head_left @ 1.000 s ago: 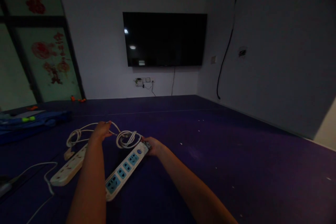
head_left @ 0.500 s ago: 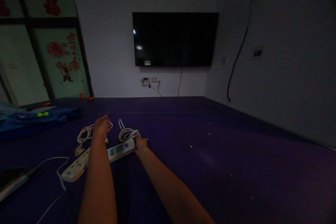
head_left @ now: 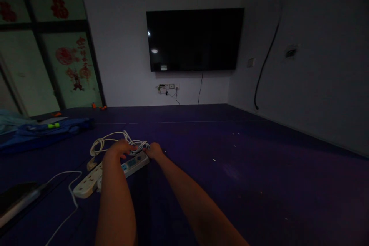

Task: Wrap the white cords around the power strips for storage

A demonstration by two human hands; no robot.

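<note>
My left hand (head_left: 121, 149) lies over the coiled white cable (head_left: 140, 145), fingers curled onto its loops, so I read it as gripping the bundle. My right hand (head_left: 154, 150) is clenched on the far end of the white plastic power strip with blue sockets (head_left: 133, 162), just where the coil sits (the light is dim, so finer finger detail is lost). The strip lies flat on the purple carpeted floor (head_left: 230, 177), its length running from the hands back toward 7 o'clock, partly hidden under my left forearm.

At 9 o'clock of it, touching or nearly so, lies a second, cream-coloured power strip (head_left: 85, 185), with its own looped white cord (head_left: 99, 144) spread out at its 12 o'clock. A thin white wire (head_left: 70, 188) wanders over the floor at 8 o'clock. Further out at 10 o'clock is a crumpled blue cloth (head_left: 49, 132). Straight ahead at 12 o'clock a black flat television (head_left: 196, 40) hangs on the wall, with wall sockets (head_left: 167, 87) below it.
</note>
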